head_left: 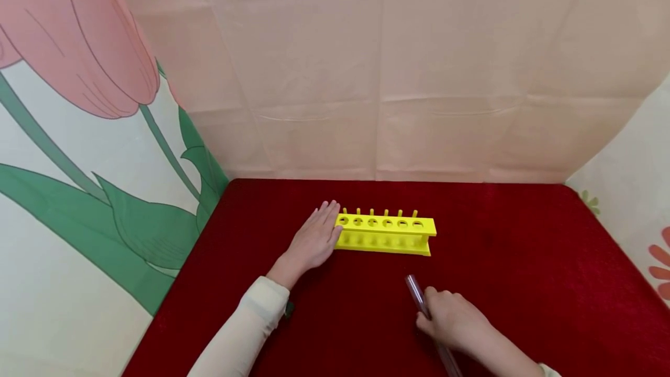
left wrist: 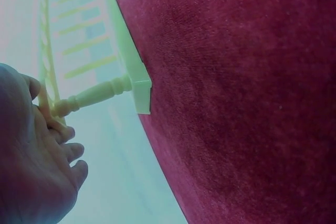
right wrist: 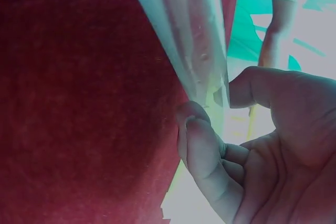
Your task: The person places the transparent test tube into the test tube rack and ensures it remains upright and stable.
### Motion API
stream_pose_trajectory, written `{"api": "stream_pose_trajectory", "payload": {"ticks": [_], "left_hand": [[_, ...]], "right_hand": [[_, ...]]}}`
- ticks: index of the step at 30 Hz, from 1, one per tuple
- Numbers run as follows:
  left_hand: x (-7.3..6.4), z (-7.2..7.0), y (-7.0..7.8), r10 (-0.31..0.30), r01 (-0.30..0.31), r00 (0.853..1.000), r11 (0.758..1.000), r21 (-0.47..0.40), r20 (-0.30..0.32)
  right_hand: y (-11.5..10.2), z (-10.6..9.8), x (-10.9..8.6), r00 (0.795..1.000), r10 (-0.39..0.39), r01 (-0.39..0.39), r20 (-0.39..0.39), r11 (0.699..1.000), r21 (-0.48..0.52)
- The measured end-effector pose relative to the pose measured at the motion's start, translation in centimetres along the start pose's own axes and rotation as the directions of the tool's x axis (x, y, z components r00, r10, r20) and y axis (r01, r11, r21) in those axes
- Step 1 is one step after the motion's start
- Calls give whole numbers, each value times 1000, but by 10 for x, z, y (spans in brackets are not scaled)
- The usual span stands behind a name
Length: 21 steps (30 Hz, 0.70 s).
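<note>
A yellow test tube rack (head_left: 384, 240) stands upright on the table, with a row of round holes along its top and short pegs behind. At its left end, my left hand (head_left: 314, 236) grips the top plate, thumb on the near side and fingers reaching across the end. The left wrist view shows the rack's turned end post (left wrist: 97, 95) beside the fingers. Nearer to me and to the right, my right hand (head_left: 454, 319) pinches a clear test tube (head_left: 417, 294) between thumb and fingers. The tube slants, one end toward the rack; its middle is covered by the hand.
Dark red cloth (head_left: 523, 260) covers the table. A pale pink curtain (head_left: 377, 74) hangs along the back edge, and a sheet with a printed tulip (head_left: 104, 45) hangs at the left. A small dark object (head_left: 289, 309) shows beside the left cuff.
</note>
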State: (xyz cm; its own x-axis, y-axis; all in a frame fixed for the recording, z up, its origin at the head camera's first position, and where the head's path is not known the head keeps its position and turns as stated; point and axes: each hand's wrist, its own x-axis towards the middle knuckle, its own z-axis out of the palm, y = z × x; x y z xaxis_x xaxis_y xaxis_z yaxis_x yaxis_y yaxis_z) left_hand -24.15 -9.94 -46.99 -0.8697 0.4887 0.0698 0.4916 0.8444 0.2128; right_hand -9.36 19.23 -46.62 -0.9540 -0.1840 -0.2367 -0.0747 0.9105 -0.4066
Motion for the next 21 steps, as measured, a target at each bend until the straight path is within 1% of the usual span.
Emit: {"api": "stream_pose_trajectory", "payload": {"ticks": [6, 11, 16, 21], "left_hand": [[1, 0, 0, -7, 7, 1000, 1000, 3, 6], [1, -1, 1, -7, 7, 1000, 1000, 7, 4], [1, -1, 1, -12, 12, 1000, 1000, 3, 7], [0, 0, 1, 0, 0, 1000, 1000, 2, -6]], "right_hand": [[-5, -9, -2, 999, -11, 10, -30, 1000, -8], [-10, -18, -3, 996, -39, 37, -75, 999, -19], [-14, -25, -3, 993, -49, 49, -112, 999, -6], [-16, -30, -3, 991, -47, 49, -126, 999, 13]]}}
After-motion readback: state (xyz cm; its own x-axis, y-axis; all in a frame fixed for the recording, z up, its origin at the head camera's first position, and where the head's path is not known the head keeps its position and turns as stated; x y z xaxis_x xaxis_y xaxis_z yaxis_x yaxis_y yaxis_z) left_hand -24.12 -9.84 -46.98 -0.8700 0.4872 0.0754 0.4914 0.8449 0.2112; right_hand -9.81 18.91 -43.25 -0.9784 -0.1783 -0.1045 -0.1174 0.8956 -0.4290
